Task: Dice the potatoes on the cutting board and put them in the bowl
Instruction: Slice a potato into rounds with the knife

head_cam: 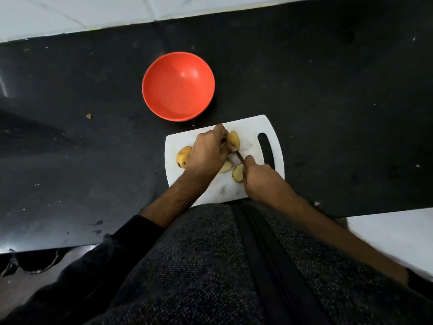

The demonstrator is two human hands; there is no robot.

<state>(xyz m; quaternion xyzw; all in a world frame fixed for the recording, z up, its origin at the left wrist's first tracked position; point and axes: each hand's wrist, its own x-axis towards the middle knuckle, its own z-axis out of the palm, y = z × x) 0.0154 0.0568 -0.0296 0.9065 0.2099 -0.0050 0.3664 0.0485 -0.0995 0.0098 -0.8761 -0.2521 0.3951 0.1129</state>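
Spanning black countertop, perhaps white tiles

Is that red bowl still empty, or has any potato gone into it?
Empty. The red bowl shows only its bare, shiny inside; the potato pieces all lie on the cutting board.

A glossy red plastic bowl and smooth white plastic cutting board sit on a dark, speckled, faintly shiny surface
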